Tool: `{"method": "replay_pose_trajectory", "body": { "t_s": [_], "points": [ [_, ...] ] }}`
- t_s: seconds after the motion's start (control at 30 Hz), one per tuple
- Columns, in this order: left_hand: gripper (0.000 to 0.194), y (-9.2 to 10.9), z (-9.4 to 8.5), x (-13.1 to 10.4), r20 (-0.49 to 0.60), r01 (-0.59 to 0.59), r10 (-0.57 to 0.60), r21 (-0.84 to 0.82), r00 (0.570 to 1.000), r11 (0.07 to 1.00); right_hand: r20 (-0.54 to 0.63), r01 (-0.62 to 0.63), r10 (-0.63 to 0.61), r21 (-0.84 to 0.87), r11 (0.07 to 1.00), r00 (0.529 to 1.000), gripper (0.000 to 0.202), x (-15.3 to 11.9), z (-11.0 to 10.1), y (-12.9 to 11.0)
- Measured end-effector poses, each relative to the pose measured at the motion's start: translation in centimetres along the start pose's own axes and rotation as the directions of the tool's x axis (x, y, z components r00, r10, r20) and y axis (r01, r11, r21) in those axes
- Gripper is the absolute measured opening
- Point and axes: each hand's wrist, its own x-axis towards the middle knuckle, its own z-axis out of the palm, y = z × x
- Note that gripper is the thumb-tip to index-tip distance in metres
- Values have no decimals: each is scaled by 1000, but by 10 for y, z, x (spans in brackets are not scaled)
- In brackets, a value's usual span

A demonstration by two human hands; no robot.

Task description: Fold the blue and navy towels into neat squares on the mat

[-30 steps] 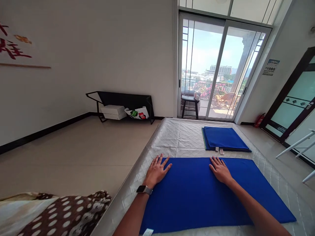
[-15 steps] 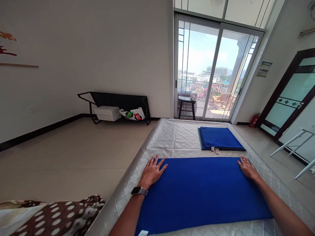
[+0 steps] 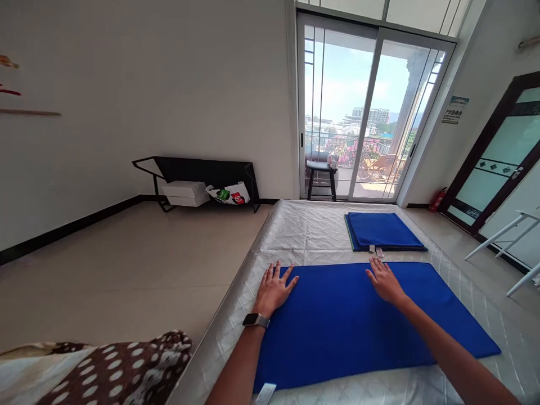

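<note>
A blue cloth [image 3: 329, 320], folded into a long rectangle, lies flat on the quilted mattress [image 3: 291, 225]. My left hand [image 3: 272, 289] rests open with spread fingers on its far left corner, a watch [image 3: 255, 320] on the wrist. Over the cloth's far edge, right of its middle, is my right hand [image 3: 385, 281], fingers stretched out and holding nothing; whether it touches the fabric I cannot tell. A white label [image 3: 265, 394] sticks out at the near left corner. Beyond lies a stack of folded blue cloths [image 3: 382, 229] with small white tags.
A brown polka-dot blanket [image 3: 122, 365] lies at the lower left. Against the wall stands a black metal frame [image 3: 202, 169] with white boxes [image 3: 185, 192] and a printed bag [image 3: 230, 193]. A black stool [image 3: 321, 169] is by the glass sliding door, a white-legged stool [image 3: 502, 236] at right.
My right hand has moved left from the cloth's far right corner towards its middle. My left hand stays at the left corner. The view has shifted slightly.
</note>
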Motion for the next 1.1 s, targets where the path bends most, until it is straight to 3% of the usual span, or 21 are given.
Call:
{"method": "replay_pose_trajectory", "body": {
  "t_s": [0.1, 0.2, 0.27, 0.37, 0.53, 0.63, 0.77, 0.87, 0.97, 1.03, 1.1],
  "points": [
    [64, -1, -1, 0, 2, -2, 2, 12, 1000, 1000, 47, 185, -189, 83, 979, 981, 71, 4, 18, -60],
    [64, -3, 3, 0, 1, -2, 2, 18, 1000, 1000, 76, 227, -236, 108, 968, 969, 75, 5, 31, -68],
    [64, -4, 6, 1, 5, -9, 9, 26, 1000, 1000, 88, 169, -177, 89, 982, 980, 76, 4, 35, -43],
    [64, -7, 9, 1, 3, -19, 19, 55, 1000, 998, 74, 7, -9, 27, 1000, 997, 73, -2, 32, 22],
    [63, -10, 11, 2, 11, -20, 19, 80, 1000, 997, -93, -264, 259, -55, 963, 961, 51, -14, 16, 133],
    [64, -10, 10, 3, 27, -11, 8, 91, 1000, 996, -145, -326, 315, -57, 944, 938, 39, -17, 7, 170],
    [63, -10, 8, 3, 49, -19, 14, 122, 999, 992, -193, -370, 354, -52, 928, 915, 37, -21, 2, 191],
    [63, -10, 5, 1, 57, -22, 15, 124, 998, 992, -206, -380, 363, -45, 924, 909, 39, -25, 4, 193],
    [62, -8, 3, 1, 60, -9, 3, 105, 998, 994, -209, -371, 356, -39, 928, 911, 46, -29, 10, 176],
    [62, -6, 2, 1, 60, -4, -3, 104, 998, 995, -204, -313, 299, -40, 949, 932, 55, -32, 14, 145],
    [62, -5, 1, 1, 61, -9, 2, 111, 998, 994, -171, -170, 162, -36, 985, 972, 62, -35, 20, 98]
  ]
}}
